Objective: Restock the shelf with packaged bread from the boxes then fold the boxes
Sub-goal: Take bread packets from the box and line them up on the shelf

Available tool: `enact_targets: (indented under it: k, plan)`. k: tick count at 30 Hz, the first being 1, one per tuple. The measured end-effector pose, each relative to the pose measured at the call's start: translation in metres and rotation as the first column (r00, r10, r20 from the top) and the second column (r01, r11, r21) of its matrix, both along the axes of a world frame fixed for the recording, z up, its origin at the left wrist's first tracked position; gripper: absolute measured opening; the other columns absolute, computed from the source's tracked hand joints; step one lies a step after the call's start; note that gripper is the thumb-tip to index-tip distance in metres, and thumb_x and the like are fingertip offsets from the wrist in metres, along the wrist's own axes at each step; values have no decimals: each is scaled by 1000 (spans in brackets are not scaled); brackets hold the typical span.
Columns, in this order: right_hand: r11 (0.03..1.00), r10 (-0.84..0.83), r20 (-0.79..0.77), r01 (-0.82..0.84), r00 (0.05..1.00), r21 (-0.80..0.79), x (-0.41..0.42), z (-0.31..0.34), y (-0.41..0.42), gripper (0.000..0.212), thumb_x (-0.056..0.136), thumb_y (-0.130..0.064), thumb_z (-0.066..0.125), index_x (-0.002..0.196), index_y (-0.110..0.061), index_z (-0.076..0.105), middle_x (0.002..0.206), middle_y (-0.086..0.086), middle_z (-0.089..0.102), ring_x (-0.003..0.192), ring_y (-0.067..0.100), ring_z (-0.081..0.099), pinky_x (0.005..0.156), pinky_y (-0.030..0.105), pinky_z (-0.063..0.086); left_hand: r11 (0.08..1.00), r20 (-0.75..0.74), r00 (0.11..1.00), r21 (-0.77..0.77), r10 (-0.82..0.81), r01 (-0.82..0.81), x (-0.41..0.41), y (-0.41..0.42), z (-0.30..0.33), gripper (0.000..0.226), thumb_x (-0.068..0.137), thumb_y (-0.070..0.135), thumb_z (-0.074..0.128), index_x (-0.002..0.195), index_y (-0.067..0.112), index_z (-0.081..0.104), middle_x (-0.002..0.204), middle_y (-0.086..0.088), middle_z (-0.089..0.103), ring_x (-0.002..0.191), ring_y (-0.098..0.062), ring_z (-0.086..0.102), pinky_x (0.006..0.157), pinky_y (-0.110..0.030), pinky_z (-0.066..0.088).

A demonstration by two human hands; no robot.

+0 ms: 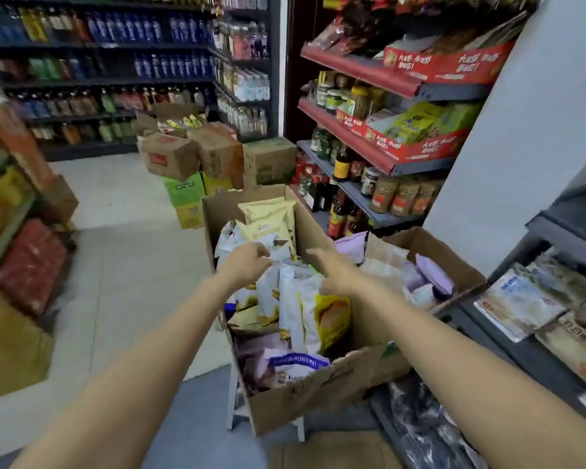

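Observation:
An open cardboard box [285,404] full of packaged bread stands in front of me on a small stool. Both my arms reach into it. My left hand [247,262] hovers with loosely curled fingers over white and cream packs [268,214] at the far end, holding nothing that I can see. My right hand [332,269] reaches with extended fingers over a white and yellow pack [315,313]. A purple-labelled pack [295,363] lies at the near end. A second open box [450,255] with purple packs stands to the right. The bread shelf [521,353] at lower right holds several flat packs.
Red shelves [369,72] with jars, sauces and snacks stand behind the boxes on the right. Stacked cartons [197,157] sit on the floor further back. Drink shelves [115,76] line the far wall. Bagged goods [24,258] are piled at the left.

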State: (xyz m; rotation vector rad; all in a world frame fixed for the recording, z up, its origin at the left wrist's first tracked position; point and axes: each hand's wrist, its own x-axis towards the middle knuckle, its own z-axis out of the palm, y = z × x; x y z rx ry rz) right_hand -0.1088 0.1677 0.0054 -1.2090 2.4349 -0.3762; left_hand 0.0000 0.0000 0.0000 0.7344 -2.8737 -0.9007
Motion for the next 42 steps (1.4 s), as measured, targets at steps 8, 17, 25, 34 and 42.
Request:
enact_targets:
  k: [8, 17, 25, 34, 42]
  plan:
    - [879, 198, -64, -148, 978, 453, -24, -38, -13, 113, 66, -36, 83, 152, -27, 10, 154, 4, 31, 140, 27, 32, 109, 34, 31, 936, 303, 936, -241, -178, 256, -29, -15, -35, 51, 93, 41, 48, 142, 32, 38, 155, 2, 23, 143, -23, 18, 113, -56, 13]
    - [882, 245, -152, -156, 958, 444, -34, -42, -20, 70, 66, -45, 80, 129, -33, 52, 128, 5, 59, 120, 28, 51, 84, 31, 41, 914, 324, 945, -363, -57, 179, -51, -6, -38, 36, 90, 52, 49, 117, 31, 61, 125, -7, 50, 122, -30, 42, 101, -48, 29]
    - [965, -207, 89, 218, 974, -144, -45, 8, 20, 29, 70, -31, 82, 86, -18, 61, 80, -5, 59, 80, 14, 57, 67, 31, 40, 962, 17, 984, -210, -177, 177, -52, 6, -31, 14, 98, 18, 37, 87, 16, 46, 98, -6, 56, 102, -27, 51, 106, -52, 24]
    - [477, -300, 658, 706, 691, -523, -53, 66, 88, 8, 91, -17, 59, 95, -20, 66, 104, 10, 71, 88, 22, 68, 74, 34, 57, 965, -659, 752, 202, 6, 170, -86, 54, 87, 20, 103, 20, 28, 87, 10, 33, 67, 1, 30, 57, -12, 29, 51, -25, 22]
    - [-211, 84, 899, 890, 429, -405, -36, 120, 221, 22, 96, -18, 44, 105, -11, 63, 88, 7, 74, 75, 19, 71, 66, 31, 59, 967, -735, 677, 153, -27, 205, -129, 175, 155, 17, 102, 21, 29, 89, 14, 36, 65, 4, 38, 64, -21, 39, 61, -33, 25]
